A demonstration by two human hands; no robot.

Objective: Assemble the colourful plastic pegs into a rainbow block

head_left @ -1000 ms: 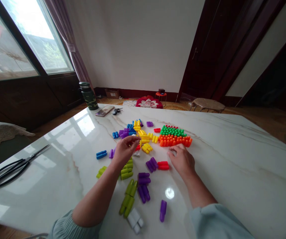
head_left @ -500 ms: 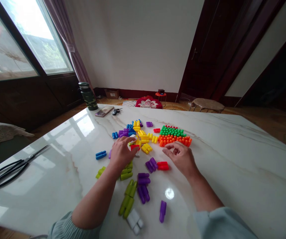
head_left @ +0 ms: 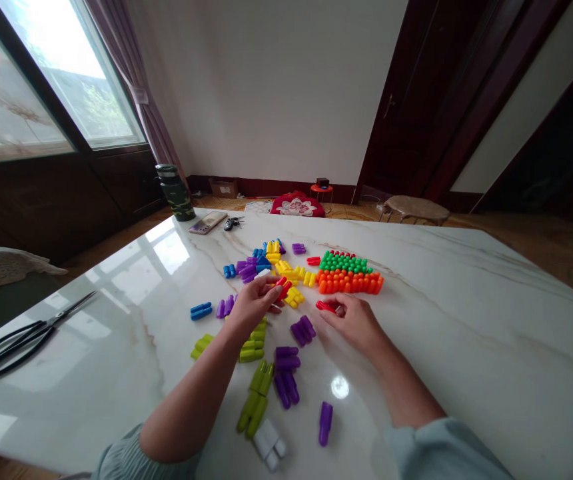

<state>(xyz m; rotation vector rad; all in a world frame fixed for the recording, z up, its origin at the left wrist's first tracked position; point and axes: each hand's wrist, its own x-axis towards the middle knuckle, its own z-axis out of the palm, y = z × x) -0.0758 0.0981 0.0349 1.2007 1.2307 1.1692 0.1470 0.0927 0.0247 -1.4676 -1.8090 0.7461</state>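
My left hand is closed, pinching a red toy block with rounded, bullet-like ends above the yellow blocks. Another red block is held between the thumb and fingers of my right hand, just in front of the orange blocks. Those stand packed in rows, with green blocks in rows behind them. Between my hands and nearer to me lies a purple pair. Lime-green blocks are partly hidden by my left wrist.
Blue blocks, purple blocks and white blocks lie scattered on the marble table. Black-handled scissors rest at the left. Toward the far left edge are a camouflage flask, a phone and keys.
My right hand has come down and left and picked up the red block that lay beside the purple pair. My left hand has raised its red block and turned it more upright.
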